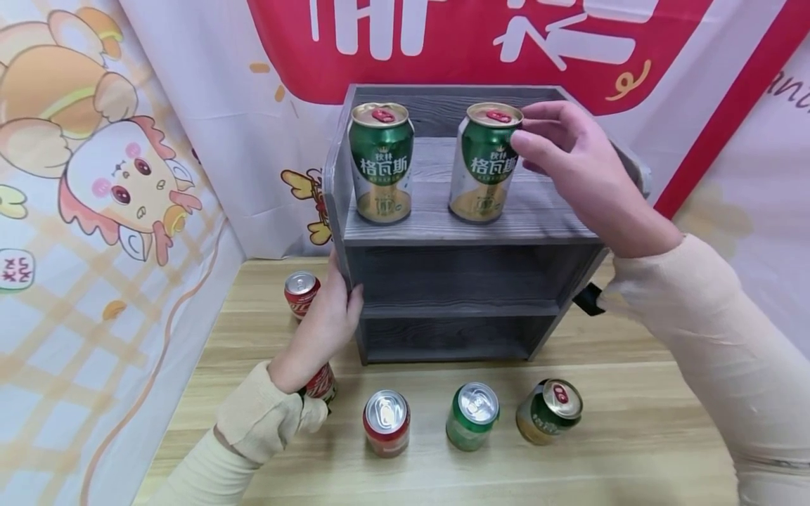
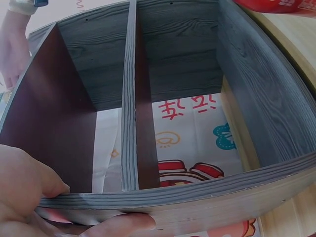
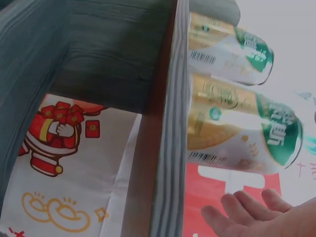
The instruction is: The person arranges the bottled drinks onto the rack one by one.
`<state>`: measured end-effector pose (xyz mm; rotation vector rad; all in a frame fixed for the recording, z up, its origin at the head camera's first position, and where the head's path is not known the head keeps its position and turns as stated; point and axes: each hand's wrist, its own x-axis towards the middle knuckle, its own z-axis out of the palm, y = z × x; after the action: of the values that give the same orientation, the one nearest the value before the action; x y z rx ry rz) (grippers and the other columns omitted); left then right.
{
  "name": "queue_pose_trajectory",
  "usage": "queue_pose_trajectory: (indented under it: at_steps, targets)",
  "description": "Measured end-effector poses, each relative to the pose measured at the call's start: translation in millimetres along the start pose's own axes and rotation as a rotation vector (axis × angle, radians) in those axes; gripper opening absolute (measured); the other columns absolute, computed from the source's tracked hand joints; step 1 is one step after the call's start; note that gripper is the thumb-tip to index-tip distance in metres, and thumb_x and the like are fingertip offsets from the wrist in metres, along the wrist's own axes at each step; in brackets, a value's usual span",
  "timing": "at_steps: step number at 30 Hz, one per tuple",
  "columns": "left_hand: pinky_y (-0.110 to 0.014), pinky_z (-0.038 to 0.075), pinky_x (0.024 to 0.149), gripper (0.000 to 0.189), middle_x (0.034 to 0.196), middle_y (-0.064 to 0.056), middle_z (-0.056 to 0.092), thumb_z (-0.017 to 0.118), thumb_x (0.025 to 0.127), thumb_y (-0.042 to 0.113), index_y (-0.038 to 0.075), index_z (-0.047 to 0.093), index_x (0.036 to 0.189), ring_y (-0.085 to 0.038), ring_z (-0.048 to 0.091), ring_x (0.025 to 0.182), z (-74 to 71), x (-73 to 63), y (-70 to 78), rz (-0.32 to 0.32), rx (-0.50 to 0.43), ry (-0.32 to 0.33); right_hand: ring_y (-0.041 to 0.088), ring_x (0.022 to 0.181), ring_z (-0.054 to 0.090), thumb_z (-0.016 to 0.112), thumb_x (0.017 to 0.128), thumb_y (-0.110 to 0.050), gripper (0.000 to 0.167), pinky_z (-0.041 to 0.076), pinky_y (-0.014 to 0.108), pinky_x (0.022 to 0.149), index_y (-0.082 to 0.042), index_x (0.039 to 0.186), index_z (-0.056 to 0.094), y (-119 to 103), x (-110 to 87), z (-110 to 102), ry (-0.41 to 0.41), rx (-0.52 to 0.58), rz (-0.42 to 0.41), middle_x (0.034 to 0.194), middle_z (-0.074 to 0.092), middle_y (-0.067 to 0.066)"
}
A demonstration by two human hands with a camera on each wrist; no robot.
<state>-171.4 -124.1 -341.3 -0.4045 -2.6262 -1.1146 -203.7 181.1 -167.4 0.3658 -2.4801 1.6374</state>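
Note:
A small grey wood-grain shelf (image 1: 455, 309) stands on the table with two green, white and gold drink cans on its top board, the left can (image 1: 382, 165) and the right can (image 1: 486, 165). My left hand (image 1: 329, 327) grips the edge of the shelf's left side panel, thumb inside and fingers outside in the left wrist view. Beside the right can is my right hand (image 1: 579, 158), its fingers loosely extended. In the right wrist view a gap shows between those fingertips (image 3: 237, 202) and the can. Both lower compartments hold nothing.
In front of the shelf stand a red can (image 1: 387, 422), a green can (image 1: 472, 416) and a green-gold can (image 1: 549, 411). Left of it are a red can (image 1: 300, 292) and another red can (image 1: 321, 383), partly behind my left wrist. Printed cloth (image 1: 190, 42) hangs behind and beside the table.

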Motion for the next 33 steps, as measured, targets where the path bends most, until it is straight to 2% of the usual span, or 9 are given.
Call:
queue_pose_trajectory:
  at_steps: [6,11,13,17,20,23,26,29,33]
  targets:
    - [-0.054,0.052,0.094,0.073,0.142,-0.034,0.045,0.049,0.099,0.006,0.002,0.003,0.155,-0.043,0.055,0.123,-1.0,-0.6,0.3,-0.011,0.004,-0.006,0.019,0.140,0.038,0.064,0.092,-0.040,0.063,0.039,0.041,0.115,-0.022,0.145,0.035,4,-22.0,-2,0.055,-0.075,-0.011,0.152,0.040,0.001]
    - [-0.053,0.052,0.093,0.074,0.142,-0.035,0.045,0.049,0.099,0.007,0.003,0.002,0.155,-0.043,0.056,0.122,-1.4,-0.9,-0.6,-0.016,0.004,-0.008,0.017,0.145,0.032,0.065,0.093,-0.035,0.065,0.039,0.040,0.114,-0.023,0.147,0.031,6,-35.4,-2,0.069,-0.086,-0.031,0.155,0.034,0.000]
    - [-0.054,0.053,0.093,0.073,0.141,-0.035,0.045,0.049,0.099,0.007,0.003,0.002,0.155,-0.043,0.056,0.122,-1.4,-0.9,-0.6,-0.016,0.005,-0.010,0.017,0.145,0.032,0.066,0.093,-0.032,0.065,0.041,0.037,0.113,-0.023,0.147,0.031,8,-40.6,-2,0.072,-0.082,-0.046,0.155,0.035,-0.001]
    - [-0.053,0.053,0.091,0.072,0.141,-0.035,0.045,0.049,0.099,0.007,0.001,0.004,0.155,-0.044,0.056,0.121,-1.3,-0.6,-0.2,-0.019,0.006,-0.010,0.018,0.142,0.037,0.068,0.091,-0.021,0.062,0.044,0.022,0.107,-0.020,0.144,0.036,12,-50.2,0,0.108,-0.060,-0.119,0.151,0.039,0.002]
    - [-0.054,0.053,0.090,0.072,0.141,-0.036,0.046,0.049,0.099,0.008,0.001,0.004,0.155,-0.044,0.057,0.120,-0.7,-0.8,-0.3,-0.018,0.007,-0.004,0.020,0.133,0.047,0.069,0.089,-0.011,0.052,0.046,0.015,0.101,-0.013,0.137,0.048,18,-56.4,2,0.172,0.036,-0.234,0.142,0.048,0.005]
    - [-0.054,0.053,0.090,0.072,0.140,-0.036,0.046,0.049,0.099,0.008,0.001,0.004,0.155,-0.045,0.057,0.120,0.0,-1.2,-0.4,-0.016,0.003,-0.006,0.023,0.118,0.055,0.067,0.086,0.000,0.037,0.050,0.017,0.093,-0.003,0.122,0.060,27,-62.8,5,0.229,0.195,-0.383,0.127,0.059,0.010]
    - [-0.054,0.053,0.091,0.072,0.141,-0.035,0.045,0.049,0.099,0.007,0.002,0.003,0.155,-0.045,0.057,0.120,0.2,-1.4,-0.5,-0.013,0.001,-0.012,0.025,0.107,0.059,0.063,0.084,0.008,0.025,0.053,0.020,0.089,0.005,0.109,0.065,37,-69.7,5,0.227,0.333,-0.495,0.116,0.063,0.014]
    - [-0.052,0.054,0.091,0.072,0.143,-0.034,0.044,0.049,0.099,0.007,0.002,0.003,0.155,-0.043,0.058,0.119,0.0,-1.2,-0.3,-0.012,0.000,-0.011,0.025,0.104,0.059,0.060,0.083,0.013,0.024,0.053,0.022,0.087,0.010,0.106,0.064,46,-77.8,5,0.190,0.381,-0.535,0.111,0.065,0.015]
    - [-0.052,0.054,0.092,0.072,0.144,-0.034,0.043,0.049,0.099,0.007,0.003,0.003,0.156,-0.043,0.058,0.119,-1.0,-0.8,0.3,-0.007,-0.004,-0.009,0.026,0.106,0.059,0.057,0.080,0.019,0.024,0.053,0.023,0.087,0.016,0.103,0.062,61,-89.3,4,0.134,0.365,-0.548,0.109,0.066,0.015]
